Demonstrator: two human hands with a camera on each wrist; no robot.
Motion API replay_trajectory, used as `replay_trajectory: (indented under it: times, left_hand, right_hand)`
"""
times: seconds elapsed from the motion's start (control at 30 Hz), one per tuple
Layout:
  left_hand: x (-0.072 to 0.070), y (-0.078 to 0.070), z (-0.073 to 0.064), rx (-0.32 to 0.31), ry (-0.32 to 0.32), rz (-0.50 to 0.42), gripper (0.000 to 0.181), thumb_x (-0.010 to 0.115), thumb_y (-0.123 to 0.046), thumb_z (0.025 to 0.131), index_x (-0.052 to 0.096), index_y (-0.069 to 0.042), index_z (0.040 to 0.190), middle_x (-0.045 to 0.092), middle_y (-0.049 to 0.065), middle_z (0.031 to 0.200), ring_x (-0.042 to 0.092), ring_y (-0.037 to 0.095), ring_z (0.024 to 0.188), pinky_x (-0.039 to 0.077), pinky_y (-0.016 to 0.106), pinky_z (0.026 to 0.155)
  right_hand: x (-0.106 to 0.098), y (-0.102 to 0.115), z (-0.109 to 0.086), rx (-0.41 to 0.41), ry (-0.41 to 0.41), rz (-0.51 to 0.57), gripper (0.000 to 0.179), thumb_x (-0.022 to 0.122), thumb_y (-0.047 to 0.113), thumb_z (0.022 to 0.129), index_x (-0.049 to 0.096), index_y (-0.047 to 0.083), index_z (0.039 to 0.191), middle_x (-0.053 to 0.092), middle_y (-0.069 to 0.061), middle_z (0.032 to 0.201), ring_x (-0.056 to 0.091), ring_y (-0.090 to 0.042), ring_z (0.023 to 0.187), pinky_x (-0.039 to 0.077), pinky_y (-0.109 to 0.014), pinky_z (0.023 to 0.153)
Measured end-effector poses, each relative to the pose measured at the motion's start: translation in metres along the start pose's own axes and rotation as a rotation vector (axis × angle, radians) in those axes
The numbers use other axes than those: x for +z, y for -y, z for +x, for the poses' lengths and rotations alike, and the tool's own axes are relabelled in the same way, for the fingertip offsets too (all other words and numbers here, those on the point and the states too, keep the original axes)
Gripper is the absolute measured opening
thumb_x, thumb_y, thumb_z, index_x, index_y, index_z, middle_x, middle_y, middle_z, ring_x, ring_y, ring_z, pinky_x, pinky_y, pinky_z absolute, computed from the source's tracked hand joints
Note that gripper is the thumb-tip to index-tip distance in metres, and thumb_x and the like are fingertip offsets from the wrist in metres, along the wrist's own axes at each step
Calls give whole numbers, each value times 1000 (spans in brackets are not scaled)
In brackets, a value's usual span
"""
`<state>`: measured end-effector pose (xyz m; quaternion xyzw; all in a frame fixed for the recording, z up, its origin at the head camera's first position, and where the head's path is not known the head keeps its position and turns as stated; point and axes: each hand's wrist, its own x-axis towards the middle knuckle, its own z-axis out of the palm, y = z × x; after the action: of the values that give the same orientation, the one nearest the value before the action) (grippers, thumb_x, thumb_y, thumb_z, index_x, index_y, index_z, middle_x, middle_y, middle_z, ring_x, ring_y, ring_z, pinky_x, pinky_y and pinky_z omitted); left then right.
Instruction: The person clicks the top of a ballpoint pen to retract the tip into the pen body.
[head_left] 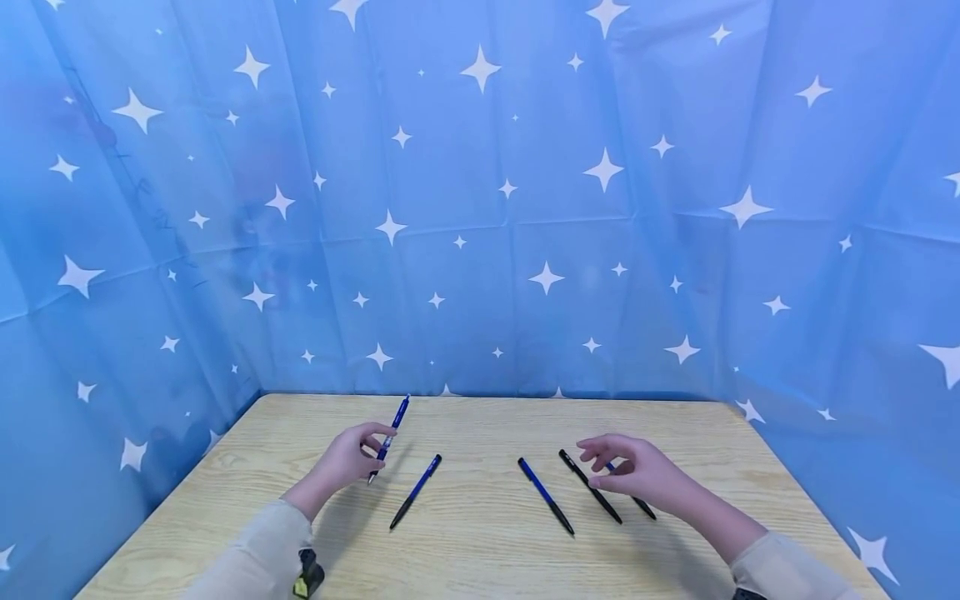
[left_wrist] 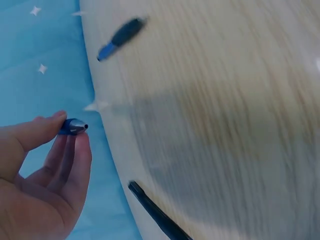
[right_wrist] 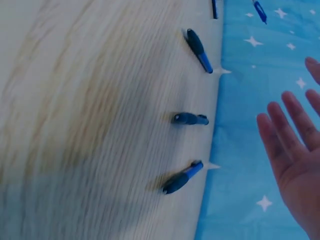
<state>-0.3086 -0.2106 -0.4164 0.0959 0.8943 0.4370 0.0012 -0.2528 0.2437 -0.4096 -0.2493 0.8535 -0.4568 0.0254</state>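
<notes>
My left hand [head_left: 351, 457] pinches a blue ballpoint pen [head_left: 400, 413] between thumb and fingertips, holding it tilted above the table's left side. Seen from the left wrist, its silver tip [left_wrist: 79, 126] pokes out past the fingers. Over the right side hovers my right hand [head_left: 637, 471], fingers loosely spread and gripping nothing; the right wrist view shows its palm [right_wrist: 305, 170]. Below it lie a black pen [head_left: 592, 487] and a blue pen with a black grip [head_left: 643, 507], partly hidden by that hand. Another blue-and-black pen [head_left: 546, 496] lies left of these.
A further blue-and-black pen [head_left: 416, 492] lies slanted on the wooden table [head_left: 480, 567], just right of my left hand. Behind the table's far edge hangs a blue curtain [head_left: 480, 192] with white stars, which also runs along both sides.
</notes>
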Motion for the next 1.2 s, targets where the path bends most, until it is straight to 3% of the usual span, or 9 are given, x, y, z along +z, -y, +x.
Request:
replay_trajectory:
  times: [0.37, 0.6, 1.0, 1.2]
  left_hand:
    - [-5, 20, -2, -72, 93, 172, 44, 76, 13, 76, 69, -5, 115, 58, 7, 85, 57, 19, 61, 53, 33, 52]
    - [-5, 27, -4, -94, 159, 233, 46, 76, 14, 74, 70, -7, 114, 56, 7, 84, 55, 17, 58, 51, 30, 49]
    - [-8, 22, -1, -77, 163, 268, 41, 76, 15, 73, 71, -6, 109, 58, 7, 82, 57, 17, 58, 52, 31, 50]
    - [-9, 19, -2, -51, 149, 324, 38, 79, 7, 74, 71, -8, 108, 60, 6, 86, 58, 19, 70, 53, 35, 61]
  right_hand:
    - [-2, -5, -8, 20, 60, 36, 51, 73, 24, 89, 58, 5, 133, 60, -21, 118, 61, -30, 97, 55, -30, 76]
    - [0, -7, -11, 23, 74, 22, 49, 73, 21, 90, 57, 5, 133, 60, -19, 118, 61, -30, 96, 55, -30, 77]
    - [-2, -5, -6, 17, 73, 28, 48, 72, 18, 90, 57, 3, 132, 60, -20, 118, 60, -33, 99, 54, -30, 80]
    - [1, -6, -4, 4, 89, 62, 49, 73, 14, 89, 56, 1, 132, 60, -19, 116, 61, -30, 94, 55, -29, 76]
